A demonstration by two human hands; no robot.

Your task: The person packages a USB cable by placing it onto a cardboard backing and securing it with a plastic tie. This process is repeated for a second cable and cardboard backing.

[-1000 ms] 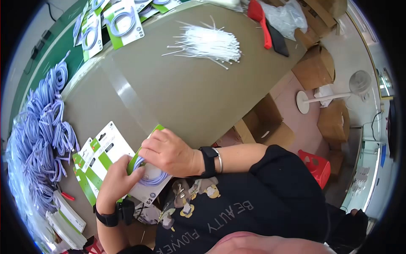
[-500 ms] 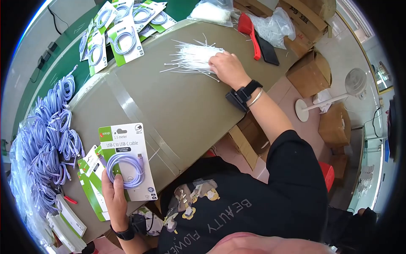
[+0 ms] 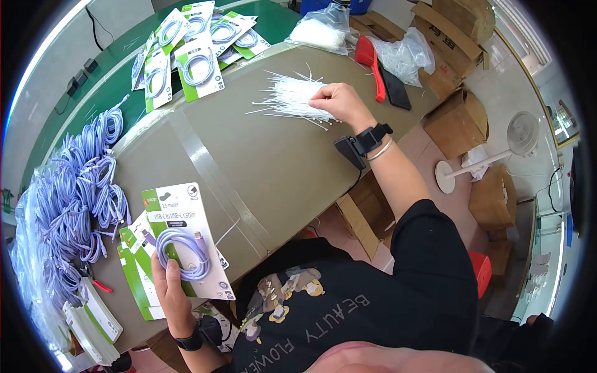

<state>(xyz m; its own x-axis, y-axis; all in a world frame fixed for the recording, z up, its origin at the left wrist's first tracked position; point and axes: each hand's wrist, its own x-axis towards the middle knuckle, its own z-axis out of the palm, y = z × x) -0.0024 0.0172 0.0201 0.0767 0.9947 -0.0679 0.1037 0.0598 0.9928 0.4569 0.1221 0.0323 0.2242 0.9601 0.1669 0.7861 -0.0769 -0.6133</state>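
Observation:
My left hand (image 3: 170,297) grips a packaging card (image 3: 205,233) printed "USB-C to USB-C cable", its thumb on the coiled lilac cable (image 3: 196,266) at the card's front. The card is tilted up above the table's near edge. More green and white cards (image 3: 140,273) lie partly hidden behind it. At the far side of the table, my right hand (image 3: 341,102) pinches at the right edge of a loose pile of white cable ties (image 3: 289,96). Its fingertips are pressed together among the ties; how many they hold is hidden.
Bundled lilac cables (image 3: 78,180) heap along the left edge, near red-handled pliers (image 3: 101,286) and stacked cards (image 3: 93,326). Several carded cables (image 3: 199,68) lie at the back left. Beyond my right hand are a red-handled tool (image 3: 372,62), a black phone-like object (image 3: 395,87) and plastic bags (image 3: 404,56).
The view has shifted slightly, so the table things appear lower and further right. The held card leans back a little more. My right hand stays at the ties, its fingers now more plainly pinched.

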